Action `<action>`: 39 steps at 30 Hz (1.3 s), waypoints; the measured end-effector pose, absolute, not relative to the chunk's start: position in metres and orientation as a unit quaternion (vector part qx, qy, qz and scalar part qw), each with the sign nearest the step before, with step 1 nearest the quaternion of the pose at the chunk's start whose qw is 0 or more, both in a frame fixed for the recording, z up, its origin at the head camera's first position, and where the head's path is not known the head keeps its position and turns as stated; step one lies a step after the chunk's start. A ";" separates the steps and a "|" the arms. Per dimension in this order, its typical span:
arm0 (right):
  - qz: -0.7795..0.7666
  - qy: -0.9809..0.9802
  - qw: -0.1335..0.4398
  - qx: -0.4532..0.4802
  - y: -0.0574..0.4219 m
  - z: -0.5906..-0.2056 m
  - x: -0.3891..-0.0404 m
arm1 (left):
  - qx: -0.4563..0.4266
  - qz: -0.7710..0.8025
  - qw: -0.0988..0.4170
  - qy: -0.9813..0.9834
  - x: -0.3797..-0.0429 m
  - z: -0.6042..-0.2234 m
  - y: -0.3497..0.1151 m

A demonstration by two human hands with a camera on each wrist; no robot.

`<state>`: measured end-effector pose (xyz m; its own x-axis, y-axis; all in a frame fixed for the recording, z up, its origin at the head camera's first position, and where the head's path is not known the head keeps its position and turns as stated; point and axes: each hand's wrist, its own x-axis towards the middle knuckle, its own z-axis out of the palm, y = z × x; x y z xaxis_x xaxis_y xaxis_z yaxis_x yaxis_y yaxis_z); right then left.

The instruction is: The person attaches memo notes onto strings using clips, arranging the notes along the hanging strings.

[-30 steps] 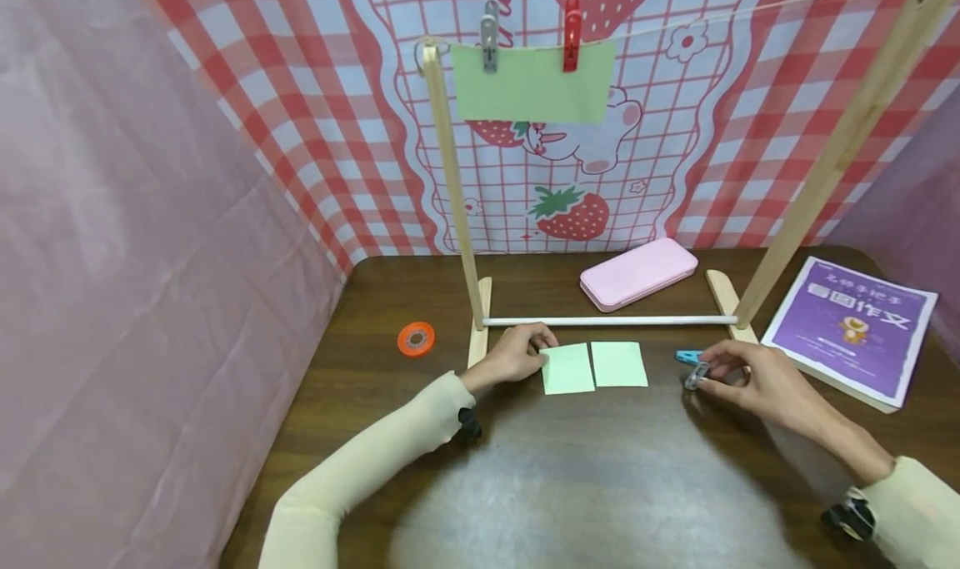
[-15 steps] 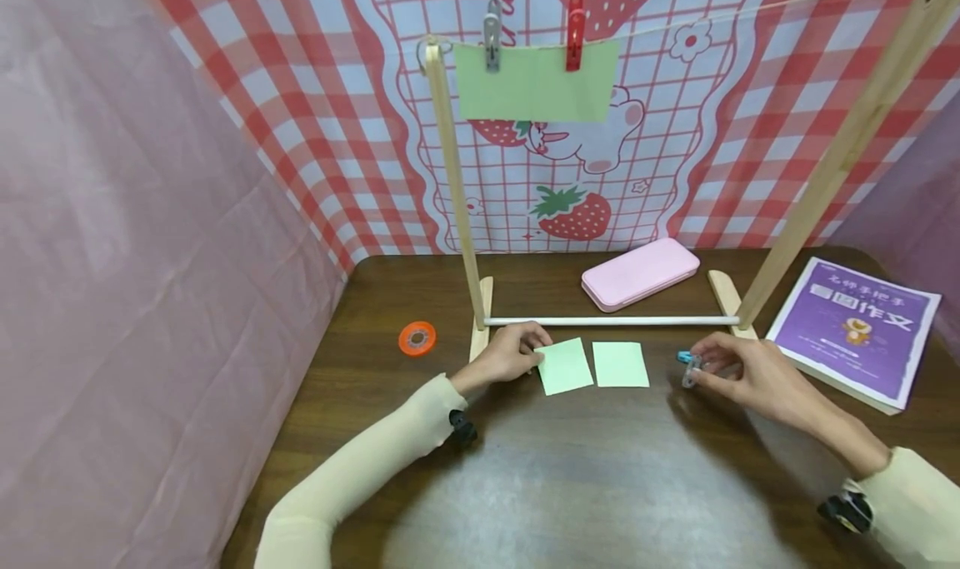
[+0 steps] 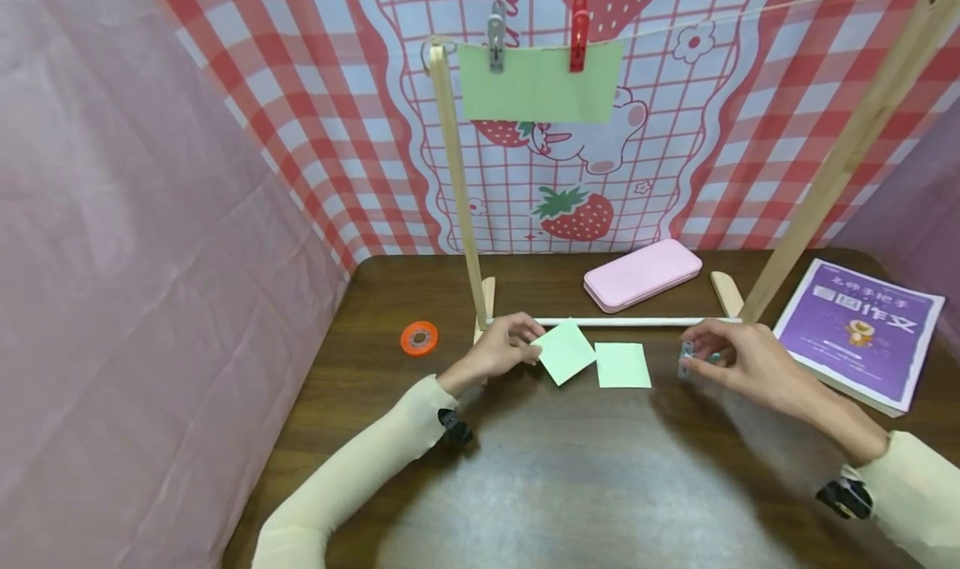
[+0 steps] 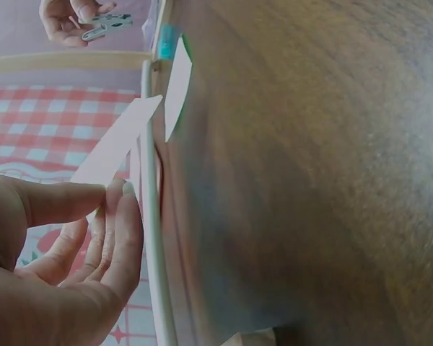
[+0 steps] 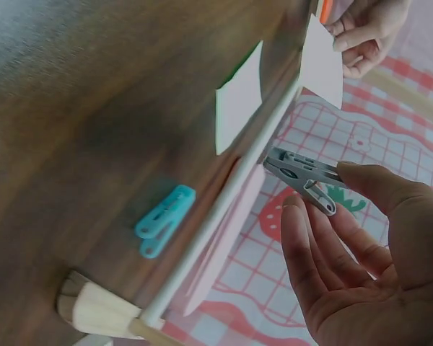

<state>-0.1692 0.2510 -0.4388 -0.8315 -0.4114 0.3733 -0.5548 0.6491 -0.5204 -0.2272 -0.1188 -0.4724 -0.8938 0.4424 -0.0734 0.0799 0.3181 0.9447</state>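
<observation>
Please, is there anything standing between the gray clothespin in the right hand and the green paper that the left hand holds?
Nothing visible blocks the gap between the gray clothespin and the held green paper. The second green paper square lies on the table between both hands, but lower, so it probably does not obstruct.

Held note (image 3: pixel 566 352): matt paper. Grey clip (image 5: pixel 314 167): smooth plastic. Tabletop (image 3: pixel 570 486): glossy wood.
</observation>
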 end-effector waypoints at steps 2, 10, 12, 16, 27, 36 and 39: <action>0.316 -0.900 0.123 0.273 0.249 -0.435 -0.171 | 0.158 0.570 0.159 0.790 -0.229 -0.472 -0.120; 0.314 -0.902 0.117 0.271 0.237 -0.420 -0.175 | 0.152 0.600 0.143 0.772 -0.228 -0.463 -0.122; 0.316 -0.901 0.115 0.274 0.233 -0.417 -0.177 | 0.151 0.614 0.134 0.763 -0.229 -0.463 -0.121; 0.318 -0.893 0.120 0.294 0.223 -0.408 -0.182 | 0.146 0.646 0.114 0.741 -0.233 -0.463 -0.118; 0.306 -0.882 0.145 0.328 0.198 -0.367 -0.195 | 0.154 0.686 0.053 0.709 -0.237 -0.457 -0.106; 0.310 -0.888 0.157 0.302 0.183 -0.331 -0.204 | 0.165 0.713 0.017 0.681 -0.244 -0.439 -0.088; 0.309 -0.888 0.167 0.296 0.180 -0.318 -0.207 | 0.165 0.725 0.011 0.669 -0.248 -0.431 -0.079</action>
<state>-0.2072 0.1796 -0.3185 -0.7695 -0.4220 0.4794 -0.6284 0.6345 -0.4501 -0.2483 -0.0790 -0.4309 -0.9456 0.2366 0.2232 0.2033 -0.1058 0.9734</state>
